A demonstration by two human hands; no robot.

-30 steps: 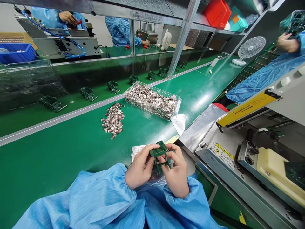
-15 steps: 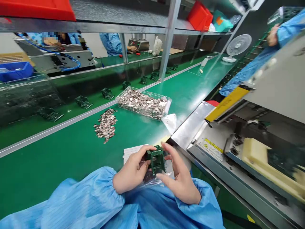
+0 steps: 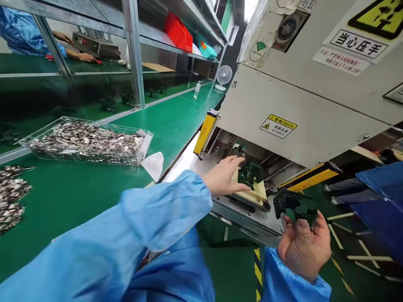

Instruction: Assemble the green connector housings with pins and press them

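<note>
My left hand [image 3: 223, 176] reaches into the opening of a press machine, its thumb and fingers spread apart. Beside those fingers, a dark green plastic part [image 3: 252, 173] sits in a cream-coloured fixture [image 3: 258, 193]; whether the fingertips touch it I cannot tell. My right hand [image 3: 305, 249] grips another dark green plastic housing [image 3: 296, 205], held up to the right of the fixture, with thumb and fingers at its lower edge.
The press body [image 3: 302, 105] with warning labels rises over the fixture, flanked by yellow-and-black bars [image 3: 205, 132]. A clear tray [image 3: 145, 147] of small metal pieces stands on the green bench, near a loose pile [image 3: 12, 197]. Behind the shelf post [image 3: 134, 54], a co-worker's hand [image 3: 86, 57] shows.
The view has swung right towards the press. Both hands have left the bench front, where they held a green part together; the left is now at the fixture, the right holds a housing farther right.
</note>
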